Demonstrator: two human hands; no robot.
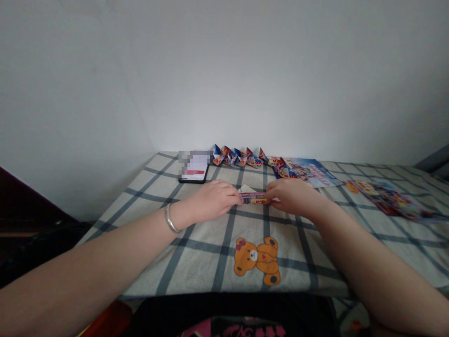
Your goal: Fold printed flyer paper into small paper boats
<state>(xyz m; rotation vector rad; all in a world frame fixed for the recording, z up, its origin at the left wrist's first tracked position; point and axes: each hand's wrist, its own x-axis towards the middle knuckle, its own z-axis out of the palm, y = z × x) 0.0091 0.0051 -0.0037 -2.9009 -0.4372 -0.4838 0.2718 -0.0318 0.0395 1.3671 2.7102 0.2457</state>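
Observation:
A small folded strip of printed paper [253,196] lies on the checked cloth [196,252] in the middle of the table. My left hand [210,200] pinches its left end with curled fingers. My right hand [293,196] pinches its right end the same way. Both hands rest on the cloth with the paper between them. A silver bangle [170,219] sits on my left wrist.
A row of several folded paper shapes [242,157] lines the far edge by the white wall. A phone [194,167] lies at the back left. Printed leaflets [308,171] [389,197] lie at the right. A bear print [257,260] marks the cloth near me.

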